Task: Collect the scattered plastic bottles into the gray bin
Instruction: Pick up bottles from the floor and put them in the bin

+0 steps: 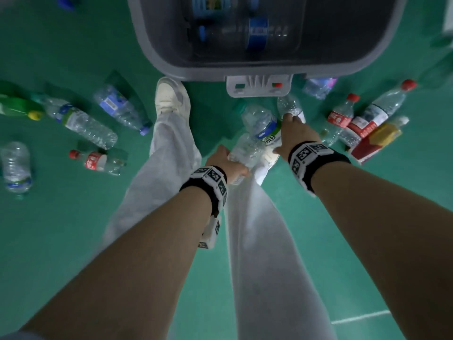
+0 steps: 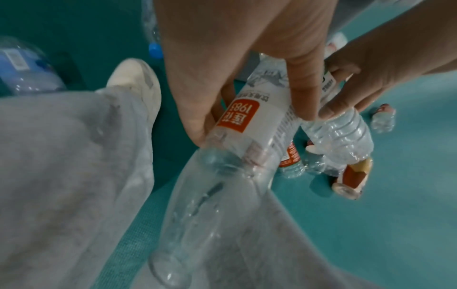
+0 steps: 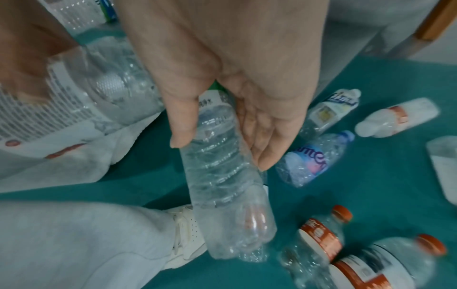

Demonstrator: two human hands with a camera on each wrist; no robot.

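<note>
My left hand (image 1: 226,163) grips a clear bottle (image 2: 249,121) round its white label with an orange patch, base pointing back at the wrist. My right hand (image 1: 297,133) holds a ribbed clear bottle (image 3: 222,176) between thumb and fingers, just right of the left hand. Both hands hang low over the green floor, right in front of the gray bin (image 1: 157,45). Inside the bin lie blue-labelled bottles (image 1: 255,33). Another clear bottle with a blue-green label (image 1: 263,122) shows between my hands; whether it rests on the floor I cannot tell.
Loose bottles lie on the floor to the left (image 1: 81,123) (image 1: 120,109) (image 1: 95,160) and to the right (image 1: 340,116) (image 1: 377,111), with a red-yellow one (image 1: 377,141). My legs in pale trousers and white shoes (image 1: 171,96) stand between them, close to the bin.
</note>
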